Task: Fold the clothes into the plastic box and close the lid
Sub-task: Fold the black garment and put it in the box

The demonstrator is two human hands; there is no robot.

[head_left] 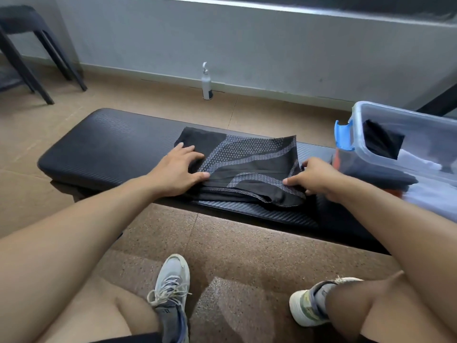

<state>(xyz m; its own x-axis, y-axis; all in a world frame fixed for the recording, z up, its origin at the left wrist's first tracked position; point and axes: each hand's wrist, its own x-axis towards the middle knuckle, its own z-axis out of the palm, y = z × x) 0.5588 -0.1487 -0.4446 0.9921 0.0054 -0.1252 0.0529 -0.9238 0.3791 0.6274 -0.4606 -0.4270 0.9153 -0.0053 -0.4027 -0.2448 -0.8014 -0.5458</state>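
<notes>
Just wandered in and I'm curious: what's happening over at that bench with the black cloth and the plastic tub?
A person is folding a black patterned garment on a padded black bench. The left hand lies flat on the garment's left side, and the right hand pinches its right edge. The garment is already folded into a compact stack. To the right stands a clear plastic box with a blue latch, open, with some dark and white clothing already inside. No lid on it yet.

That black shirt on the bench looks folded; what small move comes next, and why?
Probably lift the shirt toward the box at its right: both hands, left and right, hold its sides, and the box stands open.
</notes>
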